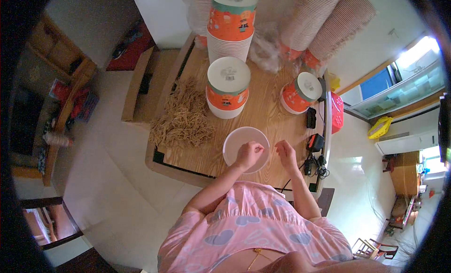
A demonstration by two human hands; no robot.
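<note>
- Left hand [250, 154] over white tub [235, 140], right hand [285, 154] beside it; fingers curled, cannot tell whether gripping.
- Brown strands [187, 115] heaped, apparently outstanding; tub seemingly unfilled.

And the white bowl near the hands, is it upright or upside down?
Upright: the white bowl has its open mouth facing up and shows its inside; the left hand hides part of it.

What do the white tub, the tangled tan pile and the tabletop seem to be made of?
White tub: plastic or coated paper, unclear which; smooth, pale inside wall.
Tan pile: perhaps shredded paper or plant fibre, matte; thin, crinkled strands.
Tabletop: wood or wood-look laminate, smooth-looking; wavy brown grain.
</note>
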